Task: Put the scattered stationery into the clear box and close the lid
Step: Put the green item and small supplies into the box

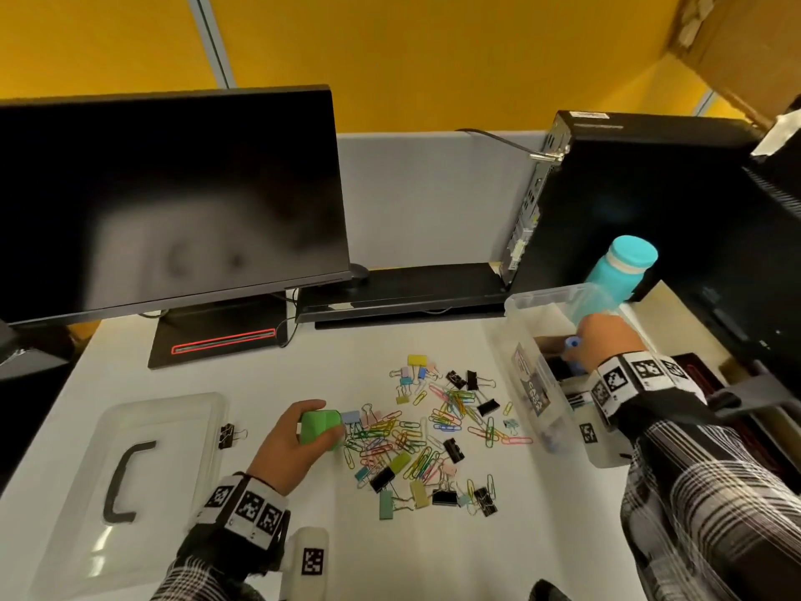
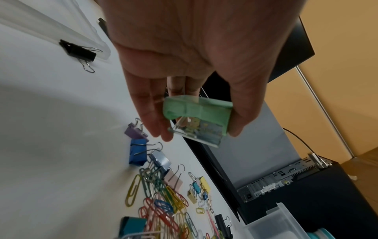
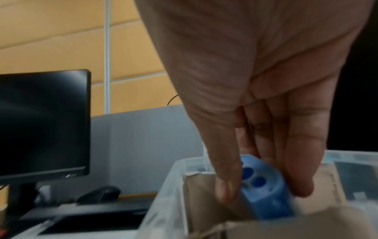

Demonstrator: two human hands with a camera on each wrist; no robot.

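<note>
- Currently the clear box (image 1: pixel 548 297) sits open at the desk's right edge; its lid (image 1: pixel 130 483) lies flat at far left, out of the way for loading.
- Right hand (image 1: pixel 600 342) is inside the box, thumb and fingers pinching a blue sharpener (image 3: pixel 263 186) above a cardboard insert (image 3: pixel 204 194), likely to drop it there.
- Left hand (image 1: pixel 290 444) grips a green stapler (image 2: pixel 196 113) between thumb and fingers, beside the clip pile (image 1: pixel 416 431).
- Clips are mid-desk, not boxed yet.

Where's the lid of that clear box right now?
In the head view, the lid lies flat on the desk's near-left, left of the left hand, a black binder clip at its right edge.
</note>
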